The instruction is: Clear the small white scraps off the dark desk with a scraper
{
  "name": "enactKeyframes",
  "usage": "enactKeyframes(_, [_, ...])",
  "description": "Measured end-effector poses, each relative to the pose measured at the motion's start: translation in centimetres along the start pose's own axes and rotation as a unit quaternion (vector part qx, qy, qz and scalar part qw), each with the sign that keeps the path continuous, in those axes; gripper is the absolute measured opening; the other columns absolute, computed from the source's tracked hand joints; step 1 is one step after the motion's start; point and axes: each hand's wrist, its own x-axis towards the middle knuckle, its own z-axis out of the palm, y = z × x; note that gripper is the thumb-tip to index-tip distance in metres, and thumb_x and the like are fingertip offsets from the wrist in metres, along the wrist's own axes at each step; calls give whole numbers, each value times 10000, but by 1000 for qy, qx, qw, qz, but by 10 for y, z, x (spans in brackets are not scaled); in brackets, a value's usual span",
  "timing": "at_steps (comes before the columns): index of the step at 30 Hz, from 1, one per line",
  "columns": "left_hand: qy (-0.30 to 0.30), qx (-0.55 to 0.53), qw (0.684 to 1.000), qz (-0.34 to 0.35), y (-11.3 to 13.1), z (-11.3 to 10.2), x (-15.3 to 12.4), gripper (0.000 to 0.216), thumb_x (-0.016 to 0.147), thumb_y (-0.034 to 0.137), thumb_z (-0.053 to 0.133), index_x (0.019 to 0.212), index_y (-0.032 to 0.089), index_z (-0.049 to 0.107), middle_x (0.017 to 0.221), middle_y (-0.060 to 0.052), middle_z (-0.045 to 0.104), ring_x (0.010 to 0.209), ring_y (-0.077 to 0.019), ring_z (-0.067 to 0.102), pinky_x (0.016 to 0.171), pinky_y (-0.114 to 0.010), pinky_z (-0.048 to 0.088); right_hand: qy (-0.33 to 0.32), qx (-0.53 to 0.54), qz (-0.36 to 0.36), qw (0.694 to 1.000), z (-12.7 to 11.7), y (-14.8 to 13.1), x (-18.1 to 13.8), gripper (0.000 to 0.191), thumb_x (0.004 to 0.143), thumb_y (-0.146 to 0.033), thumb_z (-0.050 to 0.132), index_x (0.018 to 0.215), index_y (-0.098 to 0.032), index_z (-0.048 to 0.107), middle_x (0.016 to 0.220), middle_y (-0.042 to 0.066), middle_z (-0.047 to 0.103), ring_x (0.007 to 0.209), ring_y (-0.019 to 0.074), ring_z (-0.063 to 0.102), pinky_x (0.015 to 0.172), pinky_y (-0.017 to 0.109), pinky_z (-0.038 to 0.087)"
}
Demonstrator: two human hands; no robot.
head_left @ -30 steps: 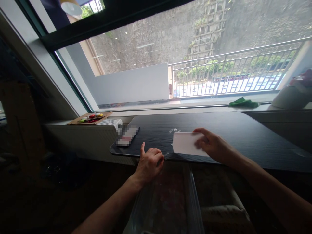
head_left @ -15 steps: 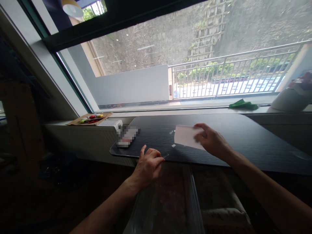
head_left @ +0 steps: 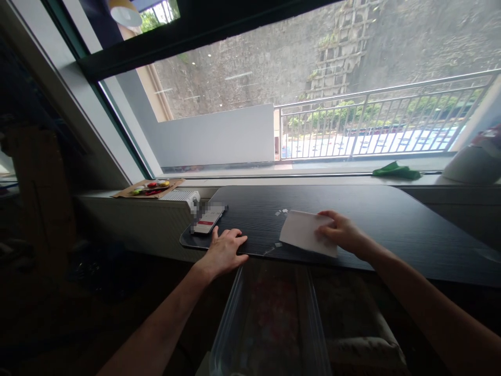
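My right hand (head_left: 338, 230) grips the right part of a white card or folded sheet (head_left: 301, 230), thumb on the near face and fingertips along its top edge. The sheet is tilted above the dark tabletop (head_left: 250, 201); whether its lower edge touches the wood I cannot tell. Small white scraps (head_left: 281, 212) lie just beyond its left end, and another scrap (head_left: 278, 244) sits by the near edge next to a thin clear strip. Fingers spread, my left hand (head_left: 225, 250) rests at the table's near edge, close to a smartphone (head_left: 207, 219) with its screen lit and partly blurred out.
Below the near edge stands a clear plastic bin (head_left: 270, 324). Left of the table is a radiator (head_left: 156, 224) with brown paper (head_left: 135, 189) and small colourful items on top. A green cloth (head_left: 396, 170) lies on the windowsill.
My left hand has moved left towards the phone, its pinched fingers opening and leaving the clear strip on the table. My right hand has brought the white sheet slightly nearer. The view has shifted slightly.
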Motion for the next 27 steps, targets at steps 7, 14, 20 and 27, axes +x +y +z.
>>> enactKeyframes(7, [8, -1, 1000, 9, -3, 1, 1, 413, 813, 340, 628, 1215, 252, 664, 1316, -114, 611, 1227, -307, 550, 1139, -654, 165, -43, 31, 24, 998, 8, 2, -5, 372, 732, -55, 581, 1091, -141, 627, 648, -19, 636, 575, 139, 623, 518, 213, 498])
enactKeyframes(14, [10, -5, 1000, 13, -1, 0, 1, 413, 809, 320, 628, 1208, 224, 668, 1304, -132, 617, 1217, -316, 558, 1130, -671, 164, -99, 35, -15, 994, 2, 1, -32, 329, 755, -150, 563, 1079, -170, 622, 646, -22, 642, 569, 165, 640, 504, 250, 503])
enactKeyframes(20, [9, -3, 1000, 11, -1, 0, 0, 421, 812, 320, 627, 1218, 218, 666, 1297, -128, 619, 1217, -320, 560, 1142, -669, 139, 62, -89, -239, 965, -20, 3, -49, 367, 820, -282, 514, 1178, -254, 589, 768, 27, 741, 719, 230, 702, 658, 334, 513])
enactKeyframes(27, [7, -1, 1000, 10, -1, 0, 0, 410, 812, 290, 615, 1215, 232, 666, 1294, -131, 626, 1215, -308, 564, 1133, -676, 141, 126, -206, -196, 950, -45, 12, -35, 360, 832, -276, 461, 1175, -261, 571, 794, 34, 752, 777, 277, 715, 738, 398, 506])
